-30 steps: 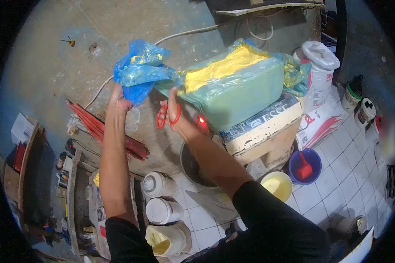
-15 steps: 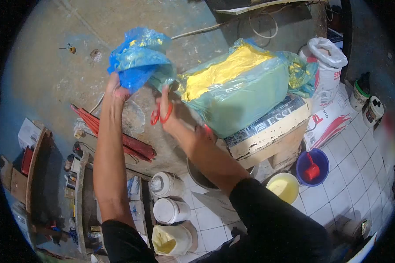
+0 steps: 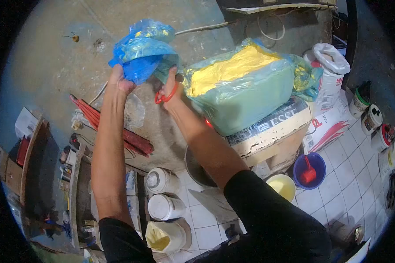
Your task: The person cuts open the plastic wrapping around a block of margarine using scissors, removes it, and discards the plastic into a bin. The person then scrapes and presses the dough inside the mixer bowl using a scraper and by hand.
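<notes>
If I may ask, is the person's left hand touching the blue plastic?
Touching: the head view shows the left hand against the lower edge of the blue plastic, with no gap visible where they meet.

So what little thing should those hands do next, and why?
Probably ease the blue plastic away from the yellow block with the left hand: that hand grips it, and the right hand holds red-handled scissors close by. A slow pull should show whether it's free; I can't tell.

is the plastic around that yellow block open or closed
Open: the plastic is parted along its upper side, baring the yellow block.
</notes>
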`<move>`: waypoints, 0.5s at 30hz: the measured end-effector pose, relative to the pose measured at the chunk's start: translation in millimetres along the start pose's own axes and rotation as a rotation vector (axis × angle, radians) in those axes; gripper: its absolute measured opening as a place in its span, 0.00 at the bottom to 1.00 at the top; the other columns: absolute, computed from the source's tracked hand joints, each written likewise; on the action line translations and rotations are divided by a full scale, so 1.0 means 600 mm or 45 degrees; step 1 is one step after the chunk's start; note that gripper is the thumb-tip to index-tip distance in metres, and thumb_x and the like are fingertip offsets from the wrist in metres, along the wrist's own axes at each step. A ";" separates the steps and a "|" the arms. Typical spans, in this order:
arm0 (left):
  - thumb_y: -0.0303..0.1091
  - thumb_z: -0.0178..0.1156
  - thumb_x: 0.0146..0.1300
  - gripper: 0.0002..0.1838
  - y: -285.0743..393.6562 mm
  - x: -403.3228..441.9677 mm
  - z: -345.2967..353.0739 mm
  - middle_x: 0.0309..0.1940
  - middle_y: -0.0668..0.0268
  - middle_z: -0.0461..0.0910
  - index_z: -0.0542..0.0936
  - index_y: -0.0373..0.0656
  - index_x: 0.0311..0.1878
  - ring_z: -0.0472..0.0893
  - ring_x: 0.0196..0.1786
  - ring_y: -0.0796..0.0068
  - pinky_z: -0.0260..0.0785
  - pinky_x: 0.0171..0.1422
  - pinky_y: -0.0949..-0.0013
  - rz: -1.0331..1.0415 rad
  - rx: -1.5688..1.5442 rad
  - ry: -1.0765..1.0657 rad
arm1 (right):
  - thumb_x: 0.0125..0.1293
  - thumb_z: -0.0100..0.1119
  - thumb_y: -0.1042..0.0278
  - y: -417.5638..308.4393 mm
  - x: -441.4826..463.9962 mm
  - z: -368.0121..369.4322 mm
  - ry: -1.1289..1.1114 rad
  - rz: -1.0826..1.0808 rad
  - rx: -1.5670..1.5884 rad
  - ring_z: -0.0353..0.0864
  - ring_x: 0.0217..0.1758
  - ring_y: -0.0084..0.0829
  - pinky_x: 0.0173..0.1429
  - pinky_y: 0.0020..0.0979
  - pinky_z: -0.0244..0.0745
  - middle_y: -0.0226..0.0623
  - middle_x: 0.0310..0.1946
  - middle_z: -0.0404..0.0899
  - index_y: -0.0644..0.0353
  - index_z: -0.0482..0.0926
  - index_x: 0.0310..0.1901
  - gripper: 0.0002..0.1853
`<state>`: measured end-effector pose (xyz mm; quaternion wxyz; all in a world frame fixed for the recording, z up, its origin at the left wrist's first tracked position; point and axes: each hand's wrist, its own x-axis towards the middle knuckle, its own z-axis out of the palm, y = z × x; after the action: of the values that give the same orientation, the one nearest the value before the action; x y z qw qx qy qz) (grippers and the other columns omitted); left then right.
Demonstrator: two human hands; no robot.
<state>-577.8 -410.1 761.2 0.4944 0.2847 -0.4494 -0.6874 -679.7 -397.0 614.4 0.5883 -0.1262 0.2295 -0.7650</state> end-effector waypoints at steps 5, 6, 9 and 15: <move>0.38 0.46 0.74 0.19 -0.025 -0.028 -0.008 0.57 0.50 0.77 0.74 0.36 0.59 0.80 0.55 0.52 0.74 0.62 0.45 0.022 0.044 0.001 | 0.65 0.37 0.22 -0.037 -0.019 0.018 -0.242 -0.042 0.195 0.68 0.15 0.30 0.17 0.33 0.65 0.36 0.25 0.77 0.57 0.78 0.43 0.40; 0.37 0.47 0.74 0.18 -0.030 -0.042 -0.001 0.58 0.50 0.77 0.74 0.37 0.59 0.80 0.55 0.53 0.74 0.63 0.46 0.067 0.024 0.058 | 0.64 0.34 0.21 -0.032 0.012 0.011 -0.401 0.074 0.326 0.73 0.17 0.33 0.17 0.36 0.68 0.35 0.32 0.80 0.54 0.78 0.47 0.41; 0.35 0.48 0.73 0.17 -0.042 -0.060 -0.016 0.58 0.51 0.77 0.74 0.37 0.59 0.80 0.57 0.56 0.73 0.64 0.49 0.122 -0.016 0.049 | 0.64 0.35 0.21 -0.052 -0.028 0.021 -0.514 0.208 0.496 0.79 0.23 0.34 0.22 0.40 0.74 0.34 0.35 0.82 0.53 0.78 0.49 0.40; 0.39 0.55 0.70 0.20 -0.054 -0.117 -0.020 0.58 0.51 0.77 0.74 0.38 0.60 0.79 0.58 0.54 0.70 0.66 0.46 0.272 -0.003 -0.123 | 0.64 0.43 0.24 -0.082 -0.002 0.026 -0.278 0.117 0.259 0.75 0.22 0.32 0.25 0.39 0.74 0.34 0.23 0.75 0.56 0.77 0.42 0.36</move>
<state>-557.1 -344.7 723.1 0.5429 0.2013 -0.4996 -0.6443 -713.6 -389.2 652.3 0.6540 -0.1380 0.0910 -0.7383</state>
